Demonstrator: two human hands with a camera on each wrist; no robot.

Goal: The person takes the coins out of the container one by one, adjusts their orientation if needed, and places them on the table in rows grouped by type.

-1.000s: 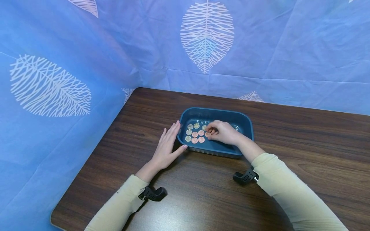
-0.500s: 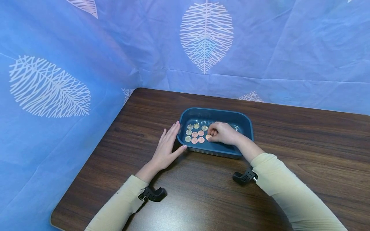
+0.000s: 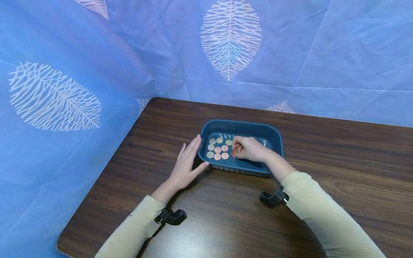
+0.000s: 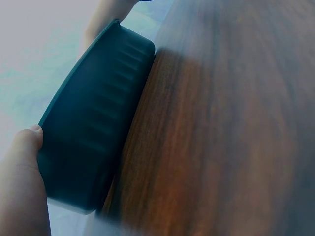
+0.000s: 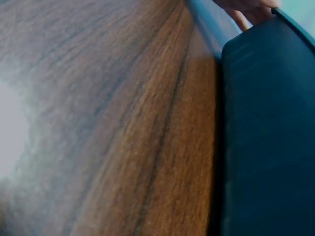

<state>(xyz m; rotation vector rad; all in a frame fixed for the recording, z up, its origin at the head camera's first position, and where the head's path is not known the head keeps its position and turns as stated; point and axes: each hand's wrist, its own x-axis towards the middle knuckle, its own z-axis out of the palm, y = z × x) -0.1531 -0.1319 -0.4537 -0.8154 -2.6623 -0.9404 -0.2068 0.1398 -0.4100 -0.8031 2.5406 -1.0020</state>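
A dark blue plastic bin (image 3: 255, 129) stands on the table in the head view. Several coins (image 3: 217, 149), some copper and some yellowish, lie in loose rows on the left part of its floor. Reaching inside, my right hand (image 3: 251, 149) pinches a copper coin (image 3: 233, 153) between thumb and curled fingers, just right of the rows; the fingers partly hide it. My left hand (image 3: 185, 170) is spread straight against the bin's left end. In the left wrist view, its thumb (image 4: 28, 147) touches the rim of the bin's ribbed wall (image 4: 98, 103).
The brown wood-grain table (image 3: 219, 218) extends around the bin, with a rounded corner at the far left. Blue cloth (image 3: 290, 46) with white leaf prints hangs behind and to the left. Black wrist mounts (image 3: 172, 217) sit on both sleeves.
My right hand has drawn the copper coin slightly right and toward me, away from the rows. The coin now looks darker between the fingers. My left hand has stayed in place.
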